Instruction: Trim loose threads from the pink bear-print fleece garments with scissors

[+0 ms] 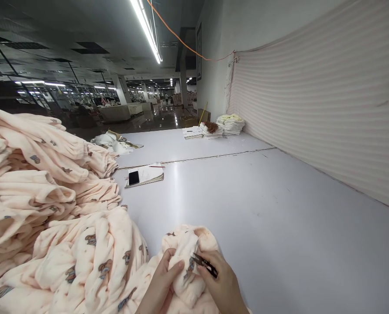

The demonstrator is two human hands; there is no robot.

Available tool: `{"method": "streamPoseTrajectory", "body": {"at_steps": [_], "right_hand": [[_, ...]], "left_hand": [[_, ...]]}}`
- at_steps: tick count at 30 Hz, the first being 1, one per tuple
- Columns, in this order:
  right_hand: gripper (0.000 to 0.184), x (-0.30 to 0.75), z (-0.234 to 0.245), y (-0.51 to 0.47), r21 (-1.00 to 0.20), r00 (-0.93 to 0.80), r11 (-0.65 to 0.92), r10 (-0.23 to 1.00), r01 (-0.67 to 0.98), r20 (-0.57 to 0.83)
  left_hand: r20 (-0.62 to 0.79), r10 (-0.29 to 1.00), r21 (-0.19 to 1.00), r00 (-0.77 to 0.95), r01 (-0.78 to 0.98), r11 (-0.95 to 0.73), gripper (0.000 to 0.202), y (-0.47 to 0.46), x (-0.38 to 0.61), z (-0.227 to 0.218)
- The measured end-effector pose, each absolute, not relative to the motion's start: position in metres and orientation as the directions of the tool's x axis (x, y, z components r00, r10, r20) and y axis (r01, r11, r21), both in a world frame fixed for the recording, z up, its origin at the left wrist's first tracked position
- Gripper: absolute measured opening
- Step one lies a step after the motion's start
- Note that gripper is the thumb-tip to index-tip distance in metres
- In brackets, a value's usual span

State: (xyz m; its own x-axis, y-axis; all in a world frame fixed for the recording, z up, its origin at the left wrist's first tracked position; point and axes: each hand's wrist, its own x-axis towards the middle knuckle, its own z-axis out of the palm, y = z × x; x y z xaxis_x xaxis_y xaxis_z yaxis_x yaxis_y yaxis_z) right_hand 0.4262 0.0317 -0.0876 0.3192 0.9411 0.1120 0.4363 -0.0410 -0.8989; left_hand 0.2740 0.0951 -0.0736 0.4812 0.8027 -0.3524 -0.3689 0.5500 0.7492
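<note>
A pale pink fleece garment (186, 244) with a small animal print lies bunched at the near edge of the table. My left hand (164, 277) pinches a fold of it between thumb and fingers. In my right hand (218, 274) is a pair of black thread snips (207, 266), gripped between thumb and fingers. Its blades point left, against or very close to the fabric beside the left hand. Whether the blades touch the cloth I cannot tell.
A tall heap of the same pink garments (50, 187) fills the left side. On the pale table (246, 209) lie a notepad (150, 173) with a phone (133, 177) and a pen. Stacked papers (230, 125) and white scraps (111, 141) sit farther back. A striped cloth (312, 96) hangs at right.
</note>
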Motion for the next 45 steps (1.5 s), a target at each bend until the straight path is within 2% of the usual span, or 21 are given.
{"method": "streamPoseTrajectory", "body": {"at_steps": [2, 4, 6, 8, 10, 11, 13, 15, 17, 19, 21, 24, 26, 29, 34, 38, 42, 45], "right_hand": [[0.036, 0.426, -0.097, 0.031, -0.904, 0.372, -0.082, 0.924, 0.420, 0.089], [0.024, 0.425, -0.106, 0.032, -0.901, 0.398, -0.093, 0.913, 0.424, 0.093], [0.014, 0.423, -0.110, 0.034, -0.899, 0.403, -0.060, 0.905, 0.435, 0.135], [0.017, 0.423, -0.110, 0.037, -0.895, 0.418, -0.020, 0.889, 0.445, 0.188], [0.021, 0.424, -0.106, 0.042, -0.873, 0.436, 0.011, 0.863, 0.487, 0.254], [0.022, 0.424, -0.102, 0.044, -0.855, 0.447, 0.018, 0.846, 0.519, 0.289], [0.021, 0.426, -0.095, 0.050, -0.818, 0.468, 0.010, 0.816, 0.576, 0.339], [0.017, 0.426, -0.088, 0.056, -0.804, 0.485, -0.015, 0.804, 0.594, 0.343], [0.011, 0.425, -0.083, 0.057, -0.824, 0.481, -0.041, 0.827, 0.565, 0.289], [0.006, 0.424, -0.079, 0.052, -0.850, 0.451, -0.062, 0.866, 0.523, 0.215], [0.011, 0.424, -0.076, 0.042, -0.869, 0.406, -0.035, 0.893, 0.494, 0.195], [0.031, 0.424, -0.074, 0.027, -0.812, 0.318, 0.059, 0.902, 0.580, 0.292], [0.034, 0.424, -0.073, 0.023, -0.742, 0.255, 0.084, 0.908, 0.666, 0.332], [0.028, 0.422, -0.073, 0.024, -0.729, 0.225, 0.084, 0.922, 0.679, 0.316], [0.022, 0.422, -0.073, 0.029, -0.843, 0.272, 0.111, 0.917, 0.527, 0.290], [0.020, 0.422, -0.071, 0.029, -0.836, 0.220, 0.091, 0.944, 0.542, 0.245], [0.019, 0.428, -0.082, 0.032, -0.901, 0.302, 0.057, 0.932, 0.431, 0.203], [0.022, 0.443, -0.106, 0.039, -0.976, 0.531, -0.028, 0.842, 0.218, 0.094]], "left_hand": [[-0.339, 0.823, 0.780, 0.455, -0.354, 0.517, 0.036, 0.095, 0.275, -0.075], [-0.263, 0.891, 0.892, 0.371, -0.259, 0.371, 0.051, 0.093, 0.275, -0.075], [-0.108, 0.956, 0.990, 0.275, -0.053, 0.127, 0.053, 0.092, 0.276, -0.073], [0.058, 0.975, 0.989, 0.213, 0.118, -0.085, 0.031, 0.091, 0.277, -0.068], [0.124, 0.968, 0.978, 0.217, 0.140, -0.156, 0.012, 0.091, 0.277, -0.063], [0.087, 0.958, 0.987, 0.274, 0.104, -0.119, 0.012, 0.092, 0.277, -0.060], [-0.106, 0.882, 0.992, 0.459, -0.012, 0.125, 0.020, 0.093, 0.277, -0.055], [-0.281, 0.750, 0.887, 0.598, -0.136, 0.441, 0.030, 0.093, 0.276, -0.054], [-0.337, 0.706, 0.753, 0.622, -0.272, 0.599, 0.036, 0.093, 0.276, -0.054], [-0.340, 0.717, 0.693, 0.609, -0.353, 0.629, 0.039, 0.092, 0.276, -0.055], [-0.349, 0.712, 0.668, 0.610, -0.371, 0.645, 0.039, 0.092, 0.276, -0.055], [-0.387, 0.690, 0.645, 0.612, -0.355, 0.677, 0.040, 0.091, 0.277, -0.053], [-0.401, 0.677, 0.637, 0.617, -0.343, 0.690, 0.039, 0.091, 0.277, -0.051], [-0.362, 0.674, 0.631, 0.643, -0.363, 0.685, 0.036, 0.091, 0.277, -0.048], [-0.375, 0.669, 0.631, 0.642, -0.352, 0.691, 0.032, 0.091, 0.276, -0.049], [-0.365, 0.697, 0.657, 0.617, -0.360, 0.662, 0.033, 0.093, 0.275, -0.052], [-0.334, 0.686, 0.689, 0.647, -0.329, 0.646, 0.034, 0.093, 0.274, -0.052], [-0.413, 0.722, 0.737, 0.555, -0.262, 0.623, 0.031, 0.087, 0.272, -0.057]]}}
